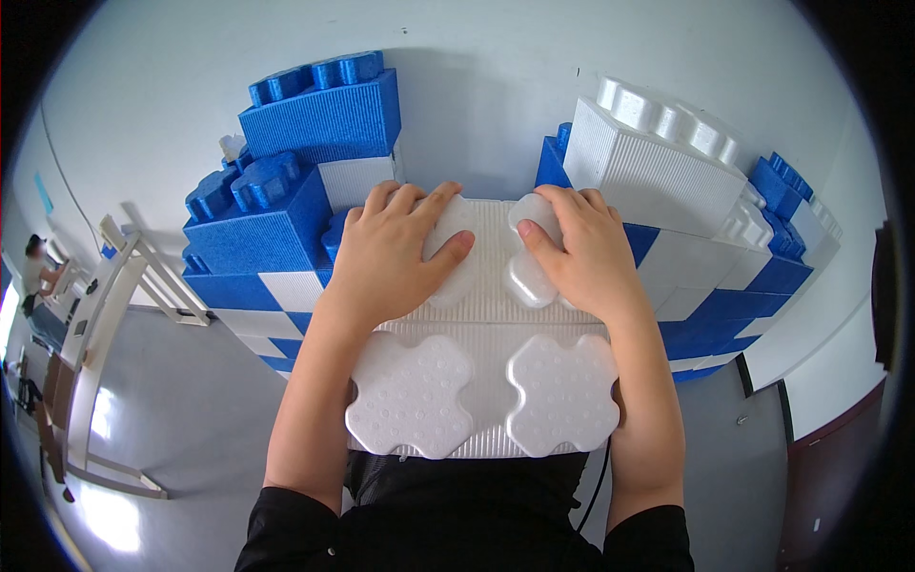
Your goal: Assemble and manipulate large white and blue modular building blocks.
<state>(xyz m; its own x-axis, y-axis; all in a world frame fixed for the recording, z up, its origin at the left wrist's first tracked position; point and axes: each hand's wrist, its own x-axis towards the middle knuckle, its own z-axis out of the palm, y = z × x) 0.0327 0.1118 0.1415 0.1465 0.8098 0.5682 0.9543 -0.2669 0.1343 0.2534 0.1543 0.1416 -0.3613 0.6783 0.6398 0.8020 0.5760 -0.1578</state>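
Note:
Two white foam building blocks lie one behind the other in front of me, each with two large rounded studs on its ribbed top. On the farther white block (490,276), my left hand (396,253) rests over the left stud, fingers stretched toward the far edge and thumb spread across the stud. Over that block's right stud (530,281) lies my right hand (591,250), its thumb on the stud and its fingers reaching over the far part. Both hands are open, palms down. The nearer white block (491,400) sits between my forearms, close to my body.
Stacked blue foam blocks (257,229) rise on the left, and a tall white block (648,172) tops the right side. Blue and white blocks (724,315) form a checkered wall below. At far left a person (38,272) sits near a white-framed table (91,353).

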